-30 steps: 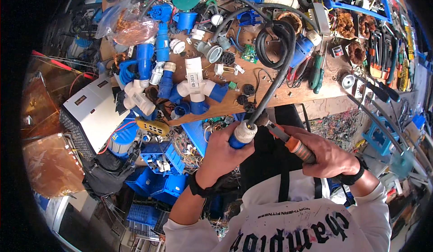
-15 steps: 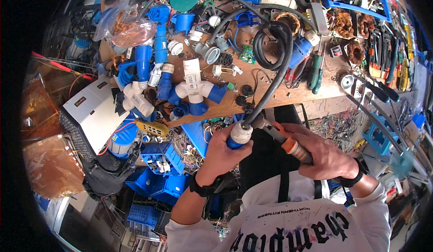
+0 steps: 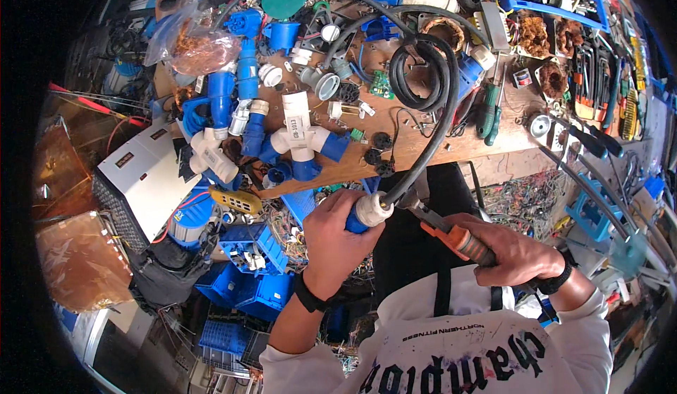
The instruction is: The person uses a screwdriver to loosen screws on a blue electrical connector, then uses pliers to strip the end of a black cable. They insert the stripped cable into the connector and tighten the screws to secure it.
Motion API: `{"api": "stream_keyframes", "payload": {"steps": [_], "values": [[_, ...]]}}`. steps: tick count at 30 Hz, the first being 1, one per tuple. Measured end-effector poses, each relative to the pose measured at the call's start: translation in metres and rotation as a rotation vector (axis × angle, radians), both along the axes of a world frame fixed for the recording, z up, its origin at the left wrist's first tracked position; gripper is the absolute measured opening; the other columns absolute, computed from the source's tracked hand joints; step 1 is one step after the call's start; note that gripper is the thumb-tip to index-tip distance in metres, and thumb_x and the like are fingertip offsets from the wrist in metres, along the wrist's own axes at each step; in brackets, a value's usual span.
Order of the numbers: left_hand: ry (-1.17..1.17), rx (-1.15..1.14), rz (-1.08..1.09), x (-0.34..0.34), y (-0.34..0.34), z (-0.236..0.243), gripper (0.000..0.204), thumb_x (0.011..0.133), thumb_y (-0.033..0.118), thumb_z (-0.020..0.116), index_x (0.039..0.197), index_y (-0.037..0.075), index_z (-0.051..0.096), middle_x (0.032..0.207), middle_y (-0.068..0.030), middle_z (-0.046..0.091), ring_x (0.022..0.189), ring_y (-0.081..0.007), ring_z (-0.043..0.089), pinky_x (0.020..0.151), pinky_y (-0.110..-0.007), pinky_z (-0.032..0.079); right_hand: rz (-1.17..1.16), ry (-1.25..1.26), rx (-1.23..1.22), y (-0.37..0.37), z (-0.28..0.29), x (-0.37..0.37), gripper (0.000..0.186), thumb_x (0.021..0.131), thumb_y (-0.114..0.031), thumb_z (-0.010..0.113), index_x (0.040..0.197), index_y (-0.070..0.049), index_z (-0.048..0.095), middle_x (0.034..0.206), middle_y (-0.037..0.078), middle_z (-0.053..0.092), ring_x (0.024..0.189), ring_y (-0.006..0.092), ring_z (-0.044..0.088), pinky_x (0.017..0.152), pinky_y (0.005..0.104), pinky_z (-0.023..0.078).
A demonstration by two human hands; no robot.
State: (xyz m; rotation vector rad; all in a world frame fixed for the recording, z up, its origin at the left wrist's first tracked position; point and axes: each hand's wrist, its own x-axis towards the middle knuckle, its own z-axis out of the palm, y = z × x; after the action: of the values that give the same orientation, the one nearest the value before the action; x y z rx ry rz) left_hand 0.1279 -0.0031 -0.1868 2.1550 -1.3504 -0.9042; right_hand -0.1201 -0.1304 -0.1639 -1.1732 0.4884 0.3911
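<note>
My left hand point(image 3: 330, 237) is wrapped round a blue industrial plug point(image 3: 371, 211) with a white collar, above my lap and just off the bench edge. A thick black cable point(image 3: 431, 147) runs out of the collar and curves up to a coil on the bench. In my right hand point(image 3: 520, 254) is a pair of pliers point(image 3: 462, 241) with orange and grey handles. Their metal jaws point at the cable side of the collar, close beside it; whether they touch it I cannot tell.
The wooden bench point(image 3: 423, 140) carries a white-and-blue multi-way connector point(image 3: 300, 136), green-handled screwdrivers point(image 3: 488, 115), a bag of copper wire point(image 3: 204, 48) and several blue plug parts. Blue crates point(image 3: 250, 246) sit at lower left. Wire scraps point(image 3: 518, 193) lie beyond my right hand.
The plug has tilted and shifted slightly left in my left hand. My right hand has moved a little right and toward me, and the pliers have turned slightly.
</note>
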Motion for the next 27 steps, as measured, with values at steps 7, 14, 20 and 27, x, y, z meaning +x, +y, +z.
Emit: {"api": "stream_keyframes", "payload": {"steps": [7,14,20,27], "values": [[0.049,0.027,0.048,-0.007,0.0,0.003,0.029,0.064,0.014,0.078,0.088,0.003,0.064,0.082,-0.0144,0.067,0.073,-0.032,0.066,0.066,-0.037,0.053,-0.129,0.125,0.179,0.001,0.009,0.001,0.085,0.07,-0.009,0.066,0.144,0.002,0.027,0.136,0.02,0.044,0.127,0.027,0.043,0.107,0.0341,0.031],[0.218,0.061,0.099,-0.016,0.003,-0.001,0.025,0.072,0.012,0.075,0.091,0.001,0.064,0.078,-0.0133,0.067,0.069,-0.0216,0.066,0.064,-0.033,0.051,-0.17,0.158,0.252,0.009,0.011,-0.003,0.089,0.07,-0.007,0.064,0.148,-0.001,0.023,0.141,0.016,0.042,0.13,0.0213,0.039,0.108,0.0323,0.028],[0.328,0.141,0.126,-0.018,-0.001,0.002,0.025,0.074,0.012,0.076,0.093,0.002,0.064,0.079,-0.0103,0.067,0.071,-0.0173,0.064,0.067,-0.032,0.05,-0.219,0.034,0.131,0.016,0.005,-0.001,0.09,0.067,-0.005,0.064,0.148,-0.003,0.024,0.151,0.019,0.026,0.142,0.0282,0.023,0.114,0.0374,0.022],[0.343,0.141,0.12,-0.018,-0.004,0.005,0.024,0.074,0.012,0.075,0.092,0.002,0.063,0.077,-0.0098,0.065,0.069,-0.0185,0.063,0.066,-0.032,0.049,-0.197,-0.157,-0.234,0.019,-0.006,0.006,0.088,0.064,-0.003,0.065,0.145,-0.003,0.029,0.154,0.023,0.018,0.143,0.0381,0.018,0.115,0.0395,0.021]]}}
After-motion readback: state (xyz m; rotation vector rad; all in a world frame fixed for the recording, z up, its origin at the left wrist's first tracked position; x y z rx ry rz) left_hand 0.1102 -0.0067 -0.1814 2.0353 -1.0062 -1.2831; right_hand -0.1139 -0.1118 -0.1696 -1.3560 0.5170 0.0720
